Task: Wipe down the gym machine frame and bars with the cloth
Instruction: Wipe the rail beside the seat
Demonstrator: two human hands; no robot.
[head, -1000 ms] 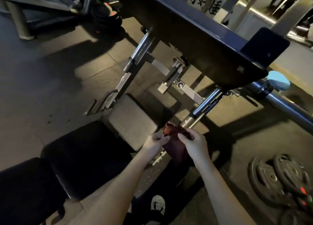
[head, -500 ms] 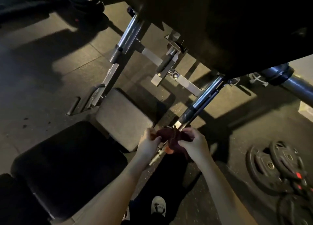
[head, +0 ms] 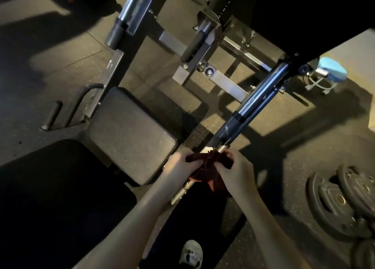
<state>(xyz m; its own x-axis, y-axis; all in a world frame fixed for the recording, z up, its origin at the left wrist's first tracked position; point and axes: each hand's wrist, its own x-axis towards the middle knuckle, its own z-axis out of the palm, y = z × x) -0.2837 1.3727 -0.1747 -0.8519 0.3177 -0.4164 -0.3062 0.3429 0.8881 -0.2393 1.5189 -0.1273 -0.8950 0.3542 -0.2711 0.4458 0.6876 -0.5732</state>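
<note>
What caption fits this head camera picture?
Left hand and right hand grip a dark red cloth on the machine's bar.

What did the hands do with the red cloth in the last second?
Not much moved. The left hand and the right hand kept gripping the cloth at the same spot on the silver bar. The cloth went from hanging loosely to bunched across the bar between them. The camera leaned in closer. The seat pad and weight plates stayed put.
</note>
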